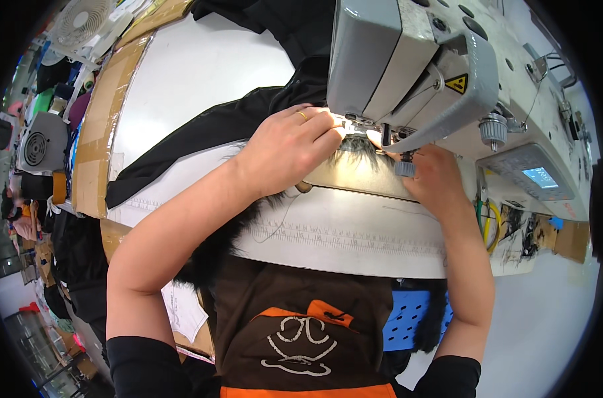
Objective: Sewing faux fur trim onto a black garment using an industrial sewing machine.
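Under the lit head of a sewing machine (364, 60), a strip of black fur trim (358, 147) lies beside the needle area. My left hand (291, 147), with a ring on one finger, is closed just left of the presser foot, its fingertips pinching the trim and cloth. From there a black garment (208, 126) spreads leftward over the table, and more fur hangs below my left forearm over the table's front edge. On the other side my right hand (434, 176) has its fingertips at the trim's right end, partly hidden by the machine.
A ruler scale runs along the front of the white table (341, 255). Cardboard (102, 126) covers its left edge. A control panel with a lit screen (540, 177) is at the right. Below the table is a blue perforated panel (404, 318). Fans stand at the far left.
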`<state>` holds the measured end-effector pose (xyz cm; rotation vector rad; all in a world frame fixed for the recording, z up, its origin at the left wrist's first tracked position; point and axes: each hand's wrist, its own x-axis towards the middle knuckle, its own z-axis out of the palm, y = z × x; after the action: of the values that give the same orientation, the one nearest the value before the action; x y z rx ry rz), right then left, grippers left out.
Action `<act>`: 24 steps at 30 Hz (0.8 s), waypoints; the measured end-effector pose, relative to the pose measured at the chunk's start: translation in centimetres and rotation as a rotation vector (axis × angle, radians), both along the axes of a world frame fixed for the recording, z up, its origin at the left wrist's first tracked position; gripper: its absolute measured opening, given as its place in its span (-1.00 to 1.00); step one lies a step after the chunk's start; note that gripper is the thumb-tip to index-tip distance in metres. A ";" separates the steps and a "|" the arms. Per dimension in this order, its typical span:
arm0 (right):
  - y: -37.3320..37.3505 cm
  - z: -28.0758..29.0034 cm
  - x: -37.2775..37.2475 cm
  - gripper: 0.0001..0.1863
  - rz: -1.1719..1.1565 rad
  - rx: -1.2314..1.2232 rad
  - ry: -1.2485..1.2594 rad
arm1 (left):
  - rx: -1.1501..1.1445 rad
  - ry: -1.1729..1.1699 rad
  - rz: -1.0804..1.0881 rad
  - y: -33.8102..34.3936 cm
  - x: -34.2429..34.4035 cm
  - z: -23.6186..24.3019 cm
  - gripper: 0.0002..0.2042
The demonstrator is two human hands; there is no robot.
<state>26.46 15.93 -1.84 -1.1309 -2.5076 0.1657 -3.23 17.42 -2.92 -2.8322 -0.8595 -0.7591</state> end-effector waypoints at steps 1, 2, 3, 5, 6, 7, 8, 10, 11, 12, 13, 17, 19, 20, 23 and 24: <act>0.1 0.0 0.0 -0.80 0.005 0.034 0.009 | 0.001 -0.004 -0.016 0.1 0.1 -0.1 -0.81; 0.0 -0.1 -0.1 -0.80 0.005 0.035 0.007 | 0.002 -0.008 -0.033 0.2 0.1 -0.1 -0.81; 0.0 -0.2 -0.1 -0.79 -0.022 0.028 0.009 | 0.005 -0.008 -0.032 0.3 0.0 0.0 -0.81; -0.1 -0.3 -0.2 -0.79 -0.048 0.024 0.011 | 0.043 0.044 -0.046 0.6 -0.1 0.2 -0.83; -0.2 -0.4 -0.2 -0.80 -0.055 0.006 0.018 | 0.044 0.042 -0.046 0.6 -0.1 0.1 -0.83; -0.3 -0.4 -0.1 -0.81 -0.061 -0.012 0.025 | 0.059 0.039 -0.061 0.6 0.0 0.1 -0.84; -0.4 -0.4 -0.1 -0.81 -0.062 -0.012 0.024 | 0.074 0.037 -0.075 0.6 0.0 0.1 -0.85; -0.4 -0.3 -0.1 -0.84 -0.076 -0.046 0.013 | 0.086 0.040 -0.087 0.6 0.1 0.2 -0.85; -0.4 -0.3 0.0 -0.84 -0.076 -0.046 0.012 | 0.098 0.044 -0.098 0.6 0.1 0.2 -0.85; -0.4 -0.5 0.1 -0.90 -0.068 -0.017 -0.018 | 0.096 0.043 -0.098 0.7 0.1 0.3 -0.85; -0.4 -0.6 0.2 -0.95 -0.059 0.012 -0.048 | 0.100 0.062 -0.110 0.8 0.0 0.3 -0.85; -0.1 -0.9 0.4 -0.94 -0.051 0.005 -0.008 | 0.111 0.120 -0.124 0.9 -0.2 0.6 -0.86; 0.0 -1.0 0.4 -0.95 -0.053 0.025 -0.046 | 0.103 0.110 -0.126 1.2 -0.3 0.4 -0.87; 0.0 -0.9 0.3 -0.95 -0.050 0.026 -0.049 | 0.095 0.102 -0.130 1.2 -0.4 0.3 -0.87; 0.0 -1.0 0.1 -0.96 -0.055 0.034 -0.074 | 0.091 0.088 -0.116 1.2 -0.4 0.3 -0.88; 0.1 -1.1 0.1 -0.95 -0.056 0.033 -0.057 | 0.093 0.084 -0.108 1.1 -0.4 0.2 -0.88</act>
<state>26.56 15.99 -2.94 -1.2070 -2.5150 0.0781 -3.67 18.53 -2.68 -2.8240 -0.6473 -0.6682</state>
